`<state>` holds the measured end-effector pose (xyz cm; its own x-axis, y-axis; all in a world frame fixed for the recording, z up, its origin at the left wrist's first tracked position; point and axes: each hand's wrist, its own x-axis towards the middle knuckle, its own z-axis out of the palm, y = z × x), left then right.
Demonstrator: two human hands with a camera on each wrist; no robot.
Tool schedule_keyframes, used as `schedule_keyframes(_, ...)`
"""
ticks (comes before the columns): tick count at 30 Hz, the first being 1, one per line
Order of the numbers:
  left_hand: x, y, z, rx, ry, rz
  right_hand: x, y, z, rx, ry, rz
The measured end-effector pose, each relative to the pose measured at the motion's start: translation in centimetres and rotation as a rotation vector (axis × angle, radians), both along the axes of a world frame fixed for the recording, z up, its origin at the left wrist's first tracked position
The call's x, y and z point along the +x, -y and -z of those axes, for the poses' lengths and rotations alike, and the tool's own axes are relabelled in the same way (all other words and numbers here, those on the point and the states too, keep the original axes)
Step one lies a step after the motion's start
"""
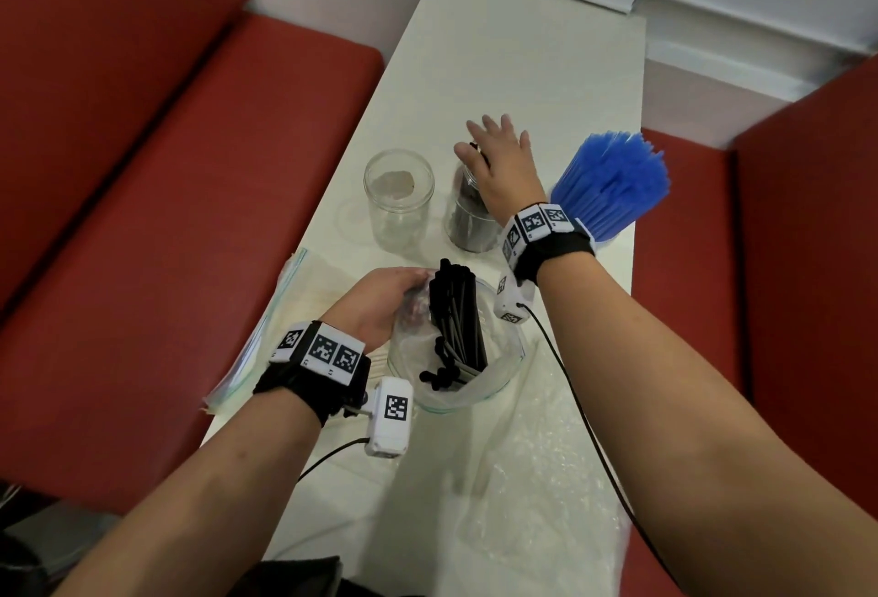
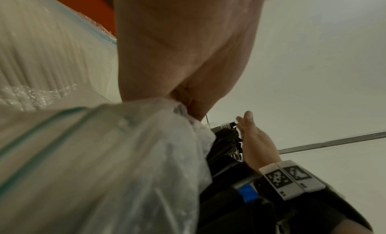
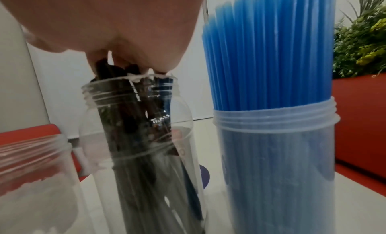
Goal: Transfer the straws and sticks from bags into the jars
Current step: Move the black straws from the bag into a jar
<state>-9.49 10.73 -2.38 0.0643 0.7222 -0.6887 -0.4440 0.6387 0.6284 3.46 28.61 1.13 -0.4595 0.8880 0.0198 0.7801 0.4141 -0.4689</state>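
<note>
On the white table (image 1: 522, 64), a flat zip bag of pale straws (image 1: 271, 311) lies at the left edge, beside the red bench (image 1: 142, 169); the left wrist view shows its ribbed, cream-coloured contents under clear film. Just right of it, the left hand (image 1: 385, 302) curls round the crumpled mouth of a clear bag (image 1: 475, 387), gripping the plastic. That bag stands open and holds black sticks (image 1: 458, 311), thin and straight with small knobbed ends, leaning together in a loose bundle. Behind it an empty jar (image 1: 399, 202) of clear plastic with a threaded neck stands upright. To its right is a middle jar (image 1: 468, 226), also clear, packed with dark sticks that reach up to its rim. The right hand (image 1: 499, 159) hovers flat over this jar, fingers straight and spread; in the right wrist view the palm and fingertips touch the tops of the sticks poking above the rim, with nothing pinched. Farthest right, near the table edge, a third jar (image 3: 275, 155) is crammed with blue straws (image 1: 613, 178), translucent and tall, rising well above its neck and fanning outward at the top. Sheets of bubble wrap (image 1: 522, 477) lie on the near end of the table. Both wrists wear black bands carrying white marker blocks.
</note>
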Motion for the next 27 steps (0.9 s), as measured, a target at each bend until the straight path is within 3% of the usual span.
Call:
schedule_keyframes(3,0.0,0.1,0.0,0.011,-0.017,0.014,0.0,0.3,0.1,0.145,0.134,0.102)
schedule_keyframes(5,0.0,0.4,-0.1,0.007,-0.023,0.01,0.2,0.9,0.1,0.029,0.267,0.122)
schedule_keyframes(7,0.1,0.6,-0.1,0.005,-0.029,0.013,0.3,1.4,-0.2,-0.072,0.276,0.097)
schedule_keyframes(9,0.2,0.7,-0.1,0.003,-0.037,0.01,0.8,1.8,-1.1,-0.01,0.123,0.1)
schedule_keyframes(12,0.1,1.1,-0.2,-0.005,-0.059,-0.02,1.9,3.8,-2.6,0.114,-0.337,0.193)
schedule_keyframes(14,0.1,1.4,-0.3,-0.009,-0.053,-0.026,2.6,6.1,-3.3,-0.04,-0.595,0.265)
schedule_keyframes(15,0.1,1.5,-0.3,-0.011,-0.05,-0.026,2.9,7.3,-3.4,-0.188,-0.643,0.277)
schedule_keyframes(17,0.4,1.7,-0.4,-0.013,-0.052,-0.031,3.6,9.6,-2.9,-0.467,-0.559,0.216)
schedule_keyframes(19,0.8,1.8,-0.4,-0.012,-0.068,-0.052,4.5,12.1,-1.9,-0.605,-0.31,0.139)
schedule_keyframes(22,1.3,2.2,-0.2,0.001,-0.106,-0.065,5.3,15.9,0.2,-0.647,-0.077,0.117)
schedule_keyframes(27,1.9,3.1,-0.2,0.023,-0.15,-0.039,4.7,20.0,3.3,-0.538,-0.095,0.244)
